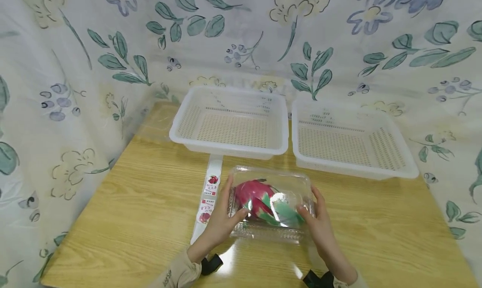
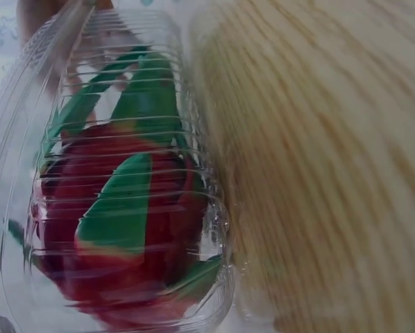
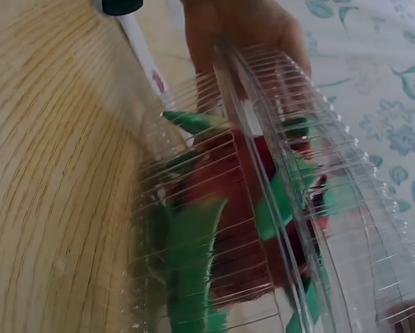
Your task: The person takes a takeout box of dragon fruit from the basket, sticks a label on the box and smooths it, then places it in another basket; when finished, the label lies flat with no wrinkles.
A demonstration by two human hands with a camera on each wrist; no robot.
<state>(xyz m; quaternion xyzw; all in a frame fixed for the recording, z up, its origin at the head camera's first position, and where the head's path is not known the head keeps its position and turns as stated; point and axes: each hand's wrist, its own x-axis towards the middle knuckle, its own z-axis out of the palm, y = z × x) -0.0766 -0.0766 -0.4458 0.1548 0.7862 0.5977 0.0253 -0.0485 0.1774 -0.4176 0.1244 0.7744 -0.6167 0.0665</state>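
The clear plastic box (image 1: 270,204) blurs much of the dragon fruit (image 1: 259,200) inside it: glare on the lid hides the fruit's right half in the head view, and both wrist views show only ridged plastic, red skin and green scales at close range. The printing on the label strip (image 1: 209,191) lying left of the box is too small to read. Both forearms are cut off by the lower edge of the head view.

The box sits on the near middle of a wooden table (image 1: 124,204). The left hand (image 1: 222,219) grips its left end, thumb on the lid and fingers curled along the side; the right hand (image 1: 320,221) grips the right end the same way.

Flowered cloth (image 1: 75,70) hangs close around the table on the left, back and right. Two white baskets (image 1: 229,120) (image 1: 350,141) stand side by side at the far edge, just behind the box, nearly touching each other. Bare wood lies open to the left and right of the hands, and a narrow band in front.
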